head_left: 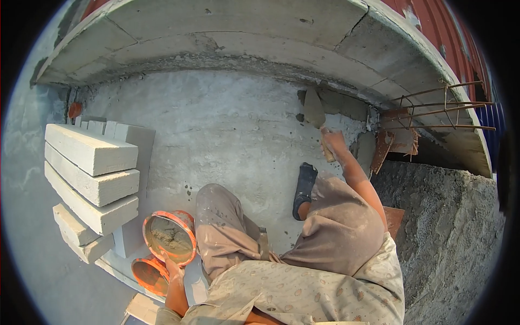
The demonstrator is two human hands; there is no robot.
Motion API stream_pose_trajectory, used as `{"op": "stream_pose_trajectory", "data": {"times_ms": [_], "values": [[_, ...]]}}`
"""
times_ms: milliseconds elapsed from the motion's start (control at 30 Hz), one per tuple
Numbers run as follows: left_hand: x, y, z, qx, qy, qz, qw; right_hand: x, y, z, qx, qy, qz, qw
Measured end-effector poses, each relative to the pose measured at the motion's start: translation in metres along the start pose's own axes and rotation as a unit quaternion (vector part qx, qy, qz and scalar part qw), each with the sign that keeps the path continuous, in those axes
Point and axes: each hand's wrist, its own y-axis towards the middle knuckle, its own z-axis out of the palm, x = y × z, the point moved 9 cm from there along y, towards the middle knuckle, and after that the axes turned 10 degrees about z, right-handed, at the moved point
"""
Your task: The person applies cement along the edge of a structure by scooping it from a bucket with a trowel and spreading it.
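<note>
My right hand (pixel 335 142) is wrapped round the wooden handle of a pointing trowel (pixel 314 109). The trowel's blade lies over the floor near a strip of wet mortar (pixel 344 105) along the foot of the wall. At lower left, my left hand (pixel 173 267) grips the near rim of an orange bucket (pixel 193 222), which is tilted and holds grey mortar (pixel 171 236). Some of the left fingers are hidden by the bucket. A second orange bucket (pixel 150 277) sits just beside it, below and to the left.
Pale blocks (pixel 92 151) are stacked at the left. A low block wall (pixel 260 40) curves across the far side. Bare rebar (pixel 444 108) juts out at the right, above broken brick pieces (pixel 400 140). Rough grey ground (pixel 444 227) drops away at lower right.
</note>
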Motion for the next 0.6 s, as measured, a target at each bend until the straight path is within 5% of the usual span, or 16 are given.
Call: {"op": "stream_pose_trajectory", "data": {"times_ms": [100, 167, 200, 267, 333, 433, 567, 600], "values": [[-0.041, -0.002, 0.033, 0.167, -0.061, 0.069, 0.982, 0.057, -0.047, 0.018, 0.078, -0.237, -0.124, 0.960], [-0.051, -0.005, 0.050, 0.084, -0.135, -0.012, 0.987, 0.113, -0.107, 0.043, 0.133, -0.351, -0.177, 0.910], [-0.053, 0.001, 0.047, 0.075, -0.138, 0.041, 0.987, 0.132, -0.130, 0.056, 0.152, -0.410, -0.177, 0.881], [-0.056, 0.010, 0.032, 0.062, -0.158, 0.105, 0.980, 0.167, -0.184, 0.095, 0.192, -0.450, -0.406, 0.772], [-0.072, -0.006, 0.053, 0.029, -0.159, 0.121, 0.979, 0.179, -0.234, 0.155, 0.226, -0.554, -0.425, 0.679], [-0.087, 0.000, 0.064, 0.003, -0.116, 0.148, 0.982, 0.172, -0.328, 0.253, 0.262, -0.562, -0.535, 0.574], [-0.129, -0.006, 0.094, -0.085, -0.015, 0.197, 0.977, 0.119, -0.359, 0.383, 0.189, -0.611, -0.603, 0.477], [-0.134, -0.007, 0.098, -0.110, 0.010, 0.190, 0.976, 0.097, -0.345, 0.415, 0.178, -0.606, -0.603, 0.488]]}}
